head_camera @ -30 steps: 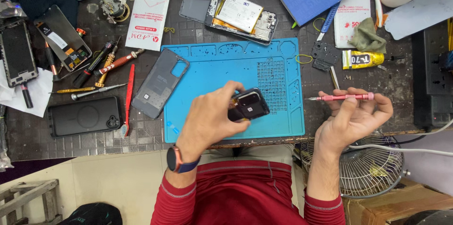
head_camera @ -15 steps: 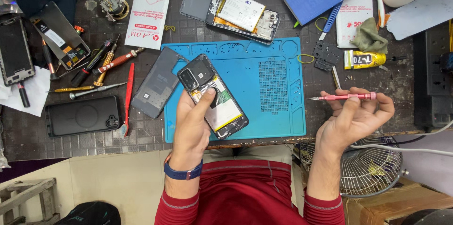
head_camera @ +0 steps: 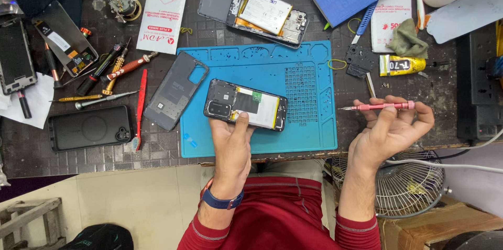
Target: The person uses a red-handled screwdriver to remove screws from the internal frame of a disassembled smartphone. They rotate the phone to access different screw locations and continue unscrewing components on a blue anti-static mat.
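One opened phone [head_camera: 245, 105] — one pink screwdriver [head_camera: 378, 106]

The left hand [head_camera: 232, 148] holds an opened phone [head_camera: 245, 105] over the blue mat [head_camera: 309, 124]; the right hand [head_camera: 390, 132] grips a pink screwdriver [head_camera: 378, 106].

Opened phone [head_camera: 245, 106] over the mat [head_camera: 309, 124] — back cover [head_camera: 175, 90] left.

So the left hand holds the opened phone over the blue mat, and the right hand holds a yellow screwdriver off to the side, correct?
Not quite: the screwdriver is pink, not yellow, as the head view shows. The rest stands: the left hand holds the opened phone over the blue mat, and the right hand holds that screwdriver off to the side of the mat.
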